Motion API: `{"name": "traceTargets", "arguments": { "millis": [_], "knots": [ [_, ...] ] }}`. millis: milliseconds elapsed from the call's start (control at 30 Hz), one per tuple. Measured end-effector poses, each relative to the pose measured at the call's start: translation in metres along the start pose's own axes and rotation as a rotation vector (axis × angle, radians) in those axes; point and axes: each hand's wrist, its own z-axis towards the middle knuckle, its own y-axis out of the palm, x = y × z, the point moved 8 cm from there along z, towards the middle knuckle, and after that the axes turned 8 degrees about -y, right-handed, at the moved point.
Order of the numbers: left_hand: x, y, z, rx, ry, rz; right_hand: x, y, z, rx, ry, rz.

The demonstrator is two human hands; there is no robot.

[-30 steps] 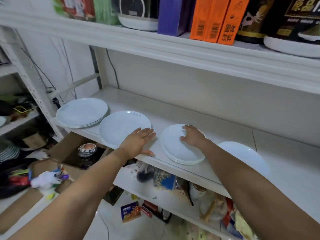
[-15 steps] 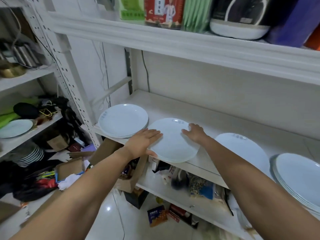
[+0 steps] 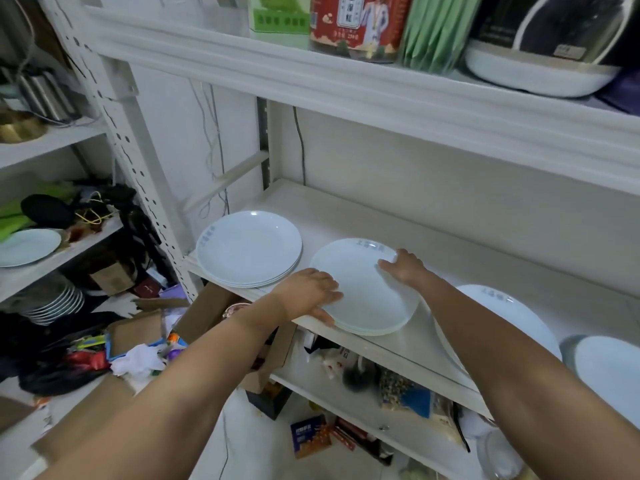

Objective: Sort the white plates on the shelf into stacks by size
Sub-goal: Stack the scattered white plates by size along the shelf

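Note:
A short stack of white plates (image 3: 363,292) sits at the front edge of the white shelf (image 3: 460,247). My left hand (image 3: 308,296) grips its near-left rim, thumb along the edge. On the far-right rim, the fingers of my right hand (image 3: 403,266) press down. A wider stack of white plates (image 3: 249,249) lies just to the left, close to the held stack. To the right lies another white plate (image 3: 498,313), partly hidden by my right forearm. A further plate stack (image 3: 609,372) sits at the right border.
An upper shelf (image 3: 381,88) with tins and boxes hangs low over the plates. A perforated upright post (image 3: 138,174) stands at the shelf's left end. Beyond it, a side rack holds a plate (image 3: 27,245) and bowls. Cardboard boxes and clutter lie below.
The plate under my right hand has moved left onto the plate by my left hand. Both hands now hold one stack. The view has swung left.

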Motion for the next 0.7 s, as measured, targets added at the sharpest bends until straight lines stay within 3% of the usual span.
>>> {"name": "traceTargets", "arguments": {
  "millis": [67,100,200,467,600,700],
  "knots": [
    [0.005,0.000,0.005,0.034,0.060,0.024,-0.001,-0.001,0.007,-0.003,-0.004,-0.003],
    [0.007,0.003,0.006,-0.023,0.054,0.006,-0.001,-0.001,0.010,-0.005,-0.006,-0.009],
    [0.007,0.012,0.010,0.109,0.095,0.011,-0.002,-0.001,0.017,-0.016,-0.011,-0.015],
    [0.010,0.008,0.013,0.227,0.121,0.024,-0.007,-0.001,0.028,-0.004,0.005,-0.027],
    [0.012,0.008,0.015,0.203,0.113,0.048,-0.007,-0.003,0.029,-0.032,0.008,-0.017],
    [0.010,0.014,0.020,0.077,0.039,0.062,-0.004,-0.005,0.030,-0.056,0.024,-0.012]
  ]
}}
